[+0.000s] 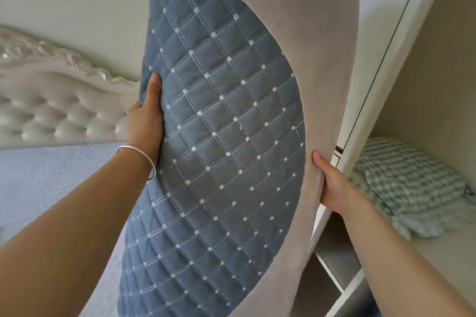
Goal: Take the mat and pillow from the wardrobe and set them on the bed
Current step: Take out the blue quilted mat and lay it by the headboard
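Note:
A folded mat point(219, 136), blue quilted with white dots on one face and grey-beige on the other, hangs upright in the air in front of me. My left hand point(145, 116), with a silver bangle on the wrist, grips its left edge. My right hand point(332, 183) grips the grey-beige right edge. A green-and-white checked pillow point(407, 177) lies on a shelf inside the open wardrobe point(425, 90) at the right. The bed point(51, 177) with a light blue cover lies at the left, behind the mat.
A white tufted headboard point(59, 110) with carved trim stands against the pale wall at the left. The white wardrobe door frame point(381, 59) runs diagonally just right of the mat. A lower wardrobe shelf edge point(334, 278) shows at the bottom right.

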`<action>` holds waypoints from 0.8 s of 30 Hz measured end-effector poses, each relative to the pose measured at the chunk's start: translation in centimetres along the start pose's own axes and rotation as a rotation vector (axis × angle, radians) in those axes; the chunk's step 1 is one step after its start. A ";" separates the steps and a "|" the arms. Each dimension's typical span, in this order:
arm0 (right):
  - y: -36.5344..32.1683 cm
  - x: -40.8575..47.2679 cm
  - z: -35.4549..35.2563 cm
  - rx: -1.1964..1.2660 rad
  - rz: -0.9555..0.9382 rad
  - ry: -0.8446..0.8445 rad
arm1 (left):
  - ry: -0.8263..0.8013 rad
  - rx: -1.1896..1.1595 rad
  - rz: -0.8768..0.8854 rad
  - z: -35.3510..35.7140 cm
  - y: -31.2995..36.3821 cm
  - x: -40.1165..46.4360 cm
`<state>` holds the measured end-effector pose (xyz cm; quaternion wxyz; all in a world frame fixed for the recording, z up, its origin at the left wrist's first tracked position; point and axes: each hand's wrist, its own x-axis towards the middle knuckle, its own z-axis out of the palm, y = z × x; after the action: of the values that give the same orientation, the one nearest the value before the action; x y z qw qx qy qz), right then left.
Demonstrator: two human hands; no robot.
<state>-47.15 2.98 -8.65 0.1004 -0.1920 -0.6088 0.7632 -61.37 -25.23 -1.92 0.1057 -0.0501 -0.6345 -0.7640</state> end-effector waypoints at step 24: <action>0.1 41.9 16.8 -0.370 0.311 -0.462 | 0.529 0.113 -0.549 -4.5 -19.9 24.4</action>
<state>-92.03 4.22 -12.78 -0.1945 -0.1192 -0.7073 0.6691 -89.31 -28.58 -16.72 0.0598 0.3262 -0.6162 -0.7144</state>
